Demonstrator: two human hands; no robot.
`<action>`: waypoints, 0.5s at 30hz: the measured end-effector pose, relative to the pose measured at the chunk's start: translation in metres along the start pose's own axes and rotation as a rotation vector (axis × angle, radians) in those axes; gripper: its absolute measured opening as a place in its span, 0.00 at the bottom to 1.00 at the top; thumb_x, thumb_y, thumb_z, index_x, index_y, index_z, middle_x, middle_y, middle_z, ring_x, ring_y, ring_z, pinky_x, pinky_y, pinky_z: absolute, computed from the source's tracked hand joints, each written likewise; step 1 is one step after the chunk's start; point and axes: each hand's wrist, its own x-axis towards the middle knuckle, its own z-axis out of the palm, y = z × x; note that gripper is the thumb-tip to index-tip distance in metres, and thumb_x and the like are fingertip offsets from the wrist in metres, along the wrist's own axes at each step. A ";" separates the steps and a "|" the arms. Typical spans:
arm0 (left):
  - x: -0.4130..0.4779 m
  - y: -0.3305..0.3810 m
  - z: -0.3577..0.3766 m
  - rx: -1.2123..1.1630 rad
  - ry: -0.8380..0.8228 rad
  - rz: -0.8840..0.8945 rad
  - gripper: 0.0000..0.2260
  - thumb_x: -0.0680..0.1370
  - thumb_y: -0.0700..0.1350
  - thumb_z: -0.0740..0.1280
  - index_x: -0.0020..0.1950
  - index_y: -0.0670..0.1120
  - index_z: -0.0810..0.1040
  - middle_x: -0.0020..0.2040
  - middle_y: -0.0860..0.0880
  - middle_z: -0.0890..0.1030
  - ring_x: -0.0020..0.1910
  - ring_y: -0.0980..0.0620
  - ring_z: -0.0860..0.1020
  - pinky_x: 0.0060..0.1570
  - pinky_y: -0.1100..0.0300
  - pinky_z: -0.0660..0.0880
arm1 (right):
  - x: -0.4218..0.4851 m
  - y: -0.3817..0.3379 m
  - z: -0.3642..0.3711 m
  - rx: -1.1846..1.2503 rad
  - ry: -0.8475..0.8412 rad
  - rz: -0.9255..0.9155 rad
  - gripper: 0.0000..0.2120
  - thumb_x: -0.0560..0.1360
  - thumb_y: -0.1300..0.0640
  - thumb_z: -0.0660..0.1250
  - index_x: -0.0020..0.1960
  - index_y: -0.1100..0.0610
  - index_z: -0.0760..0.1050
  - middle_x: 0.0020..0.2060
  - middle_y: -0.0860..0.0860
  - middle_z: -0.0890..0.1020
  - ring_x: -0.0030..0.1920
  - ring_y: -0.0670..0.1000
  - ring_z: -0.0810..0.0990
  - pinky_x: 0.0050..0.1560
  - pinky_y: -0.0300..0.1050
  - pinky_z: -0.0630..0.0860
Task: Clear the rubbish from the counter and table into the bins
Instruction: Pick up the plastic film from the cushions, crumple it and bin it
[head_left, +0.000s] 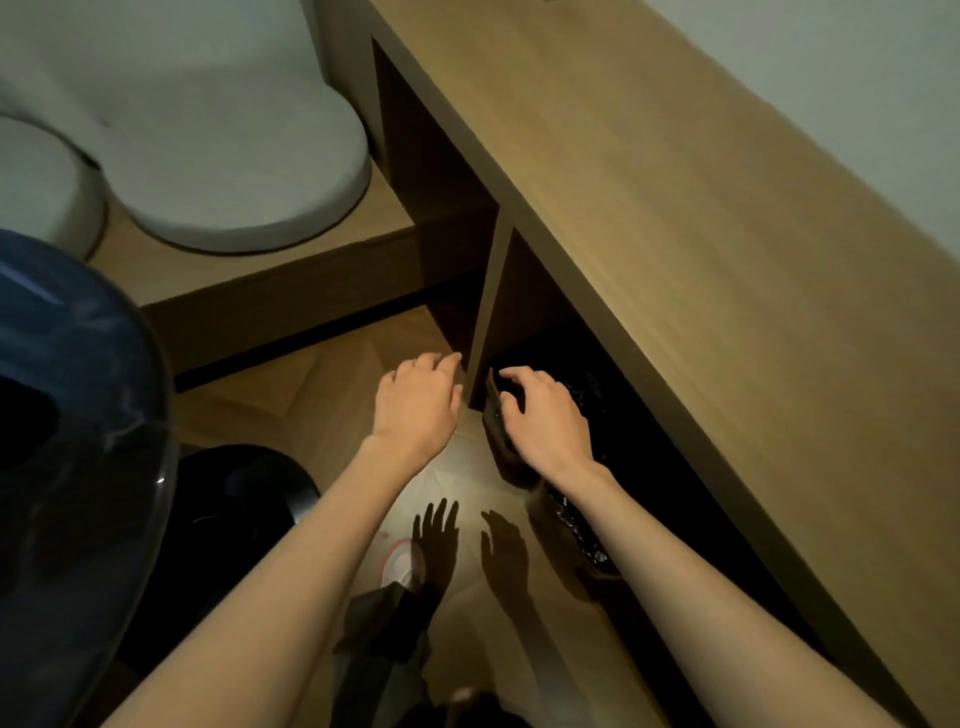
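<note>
Black-lined bin (576, 525) sits under the bench (675, 208); right grip (545, 415) clasps its rim, left grip (418, 400) hangs loose and empty. Pulled one-sidedly, it could snag the bench's upright (485, 312) and tip.

Both forearms are bare from the left hand (418, 402) and the right hand (545, 415) back to the lower edge of the view. Beneath them shows a leg in loose, dark grey trousers (384, 639), creased at the hem, and a white shoe (401, 566) with pinkish-red trim round its toe.
</note>
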 end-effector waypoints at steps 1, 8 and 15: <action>-0.012 0.005 -0.017 -0.011 0.031 -0.003 0.21 0.81 0.49 0.56 0.74 0.49 0.61 0.69 0.46 0.70 0.67 0.45 0.70 0.64 0.50 0.68 | -0.010 -0.008 -0.015 0.010 0.004 -0.017 0.17 0.80 0.51 0.58 0.68 0.49 0.69 0.63 0.49 0.75 0.64 0.50 0.74 0.56 0.48 0.76; -0.110 0.019 -0.115 -0.082 0.220 -0.037 0.21 0.81 0.49 0.57 0.74 0.50 0.62 0.69 0.48 0.71 0.65 0.48 0.71 0.60 0.53 0.71 | -0.084 -0.062 -0.100 0.079 0.000 -0.165 0.16 0.80 0.52 0.59 0.68 0.48 0.70 0.63 0.47 0.76 0.61 0.48 0.76 0.50 0.40 0.71; -0.229 -0.014 -0.181 -0.060 0.366 -0.164 0.22 0.80 0.49 0.59 0.74 0.51 0.62 0.71 0.50 0.70 0.68 0.51 0.69 0.64 0.56 0.69 | -0.150 -0.135 -0.122 0.065 -0.029 -0.379 0.17 0.80 0.53 0.59 0.68 0.48 0.69 0.63 0.47 0.76 0.60 0.46 0.76 0.54 0.42 0.75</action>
